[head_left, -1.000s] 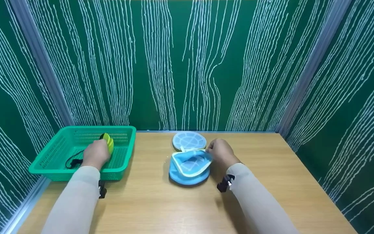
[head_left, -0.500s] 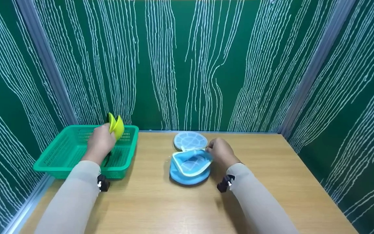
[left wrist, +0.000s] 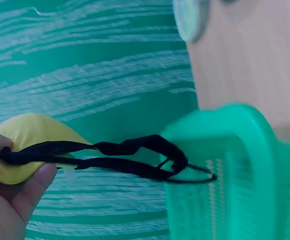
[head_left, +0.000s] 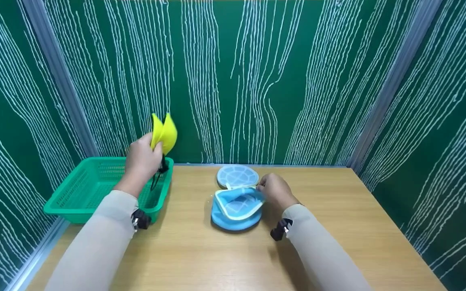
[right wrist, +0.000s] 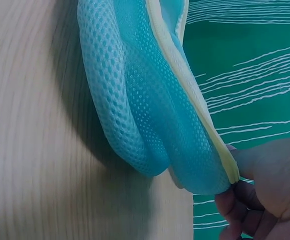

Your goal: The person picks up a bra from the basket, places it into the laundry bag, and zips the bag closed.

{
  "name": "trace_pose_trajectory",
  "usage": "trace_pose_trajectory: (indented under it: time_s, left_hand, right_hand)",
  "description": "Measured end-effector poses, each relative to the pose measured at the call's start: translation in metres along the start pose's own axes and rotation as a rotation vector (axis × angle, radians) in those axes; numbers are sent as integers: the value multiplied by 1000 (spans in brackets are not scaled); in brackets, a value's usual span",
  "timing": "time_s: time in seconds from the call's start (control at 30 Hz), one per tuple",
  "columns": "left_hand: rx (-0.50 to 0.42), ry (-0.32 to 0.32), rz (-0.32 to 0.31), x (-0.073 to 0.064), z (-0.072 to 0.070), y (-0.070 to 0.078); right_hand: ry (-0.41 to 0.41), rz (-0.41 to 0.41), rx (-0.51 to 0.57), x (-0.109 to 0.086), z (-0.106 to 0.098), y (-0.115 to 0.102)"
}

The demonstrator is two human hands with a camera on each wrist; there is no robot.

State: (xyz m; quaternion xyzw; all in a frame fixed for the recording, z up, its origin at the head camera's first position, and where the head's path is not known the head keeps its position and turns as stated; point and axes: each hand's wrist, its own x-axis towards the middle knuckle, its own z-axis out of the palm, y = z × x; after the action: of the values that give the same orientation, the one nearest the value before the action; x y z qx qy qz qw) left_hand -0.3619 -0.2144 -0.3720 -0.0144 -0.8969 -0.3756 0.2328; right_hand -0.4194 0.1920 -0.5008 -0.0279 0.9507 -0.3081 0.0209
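Observation:
My left hand (head_left: 143, 159) grips a yellow folded fabric piece (head_left: 165, 135) above the right side of the green basket (head_left: 69, 204). In the left wrist view, black straps (left wrist: 130, 150) trail from the yellow piece (left wrist: 35, 127) in a long loop, and my thumb presses on it. My right hand (head_left: 275, 188) pinches the pale yellow zip edge of a blue mesh pouch (head_left: 236, 221), whose mouth gapes. Its round lid (head_left: 237, 176) lies folded back behind it. The right wrist view shows the mesh wall (right wrist: 149, 105) bulging beside the wooden table.
The perforated basket stands at the table's back left. A wooden table (head_left: 192, 258) carries basket and pouch. Green panels (head_left: 196, 101) with white streaks rise at the back and both sides, joined by grey metal posts (head_left: 386, 85).
My left hand has risen out of the basket with the yellow fabric piece and moved rightward, its black strap hanging below. My right hand keeps its place at the pouch edge.

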Motion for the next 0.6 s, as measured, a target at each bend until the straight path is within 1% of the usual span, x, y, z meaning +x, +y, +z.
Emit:
trace_pose_trajectory:
  time_s: [0.07, 0.17, 0.33, 0.5, 0.6]
  left_hand:
    - [-38, 7, 21, 0, 3, 11]
    - [-118, -3, 44, -1, 9, 30]
    - [-272, -37, 85, -7, 27, 58]
    - [-424, -56, 117, -15, 50, 77]
    - [-510, -86, 101, -19, 65, 83]
  right_hand:
    - [-8, 12, 13, 0, 1, -1]
    - [-20, 28, 29, -1, 1, -3]
    - [-30, 55, 43, -1, 3, -6]
    - [-39, 67, 48, 2, 6, -9]
    - [-38, 66, 43, 2, 7, -11]
